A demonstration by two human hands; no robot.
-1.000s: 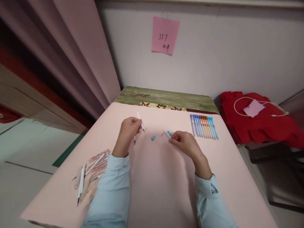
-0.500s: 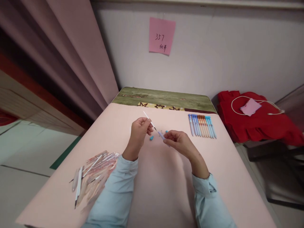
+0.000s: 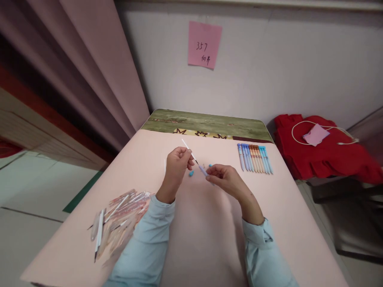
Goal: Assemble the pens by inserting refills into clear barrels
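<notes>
Over the middle of the counter: the person's two hands face each other, each pinching a slim piece, with the two pieces meeting end to end.
Left hand: the left hand (image 3: 178,161) grips a white refill (image 3: 188,148) between thumb and fingers; the refill slants, white end far and left, dark tip near and right.
Right hand: the right hand (image 3: 223,173) has its thumb and fingers closed on a lilac barrel (image 3: 202,170), its far end towards the left hand.
Meeting point: the dark tip is at the far end of the barrel; whether it is inside, I cannot tell.
Around the hands: a blue cap (image 3: 191,173) lies on the counter between them; a second blue piece (image 3: 210,165), partly hidden, is just beyond the right hand; a thin white stick (image 3: 164,165) shows just left of the left hand.
Pen row: finished-looking pens (image 3: 255,159) lie side by side at far right, tops blue-violet, brown, then light blue from left to right; the print on their barrels is too small to read.
Loose pile: clear and white parts (image 3: 122,219) lie heaped at near left, some with dark tips.
Counter: pale pink covering (image 3: 203,247), with a green wood-grain strip (image 3: 206,119) along the far edge.
Pink note: on the far wall, a sheet (image 3: 205,45) reads "357" in handwriting, with two characters below, the first 向, the second unclear.
Red cloth: right of the counter, red fabric (image 3: 287,151) carries a pale cable (image 3: 292,133) and pink paper (image 3: 316,135).
</notes>
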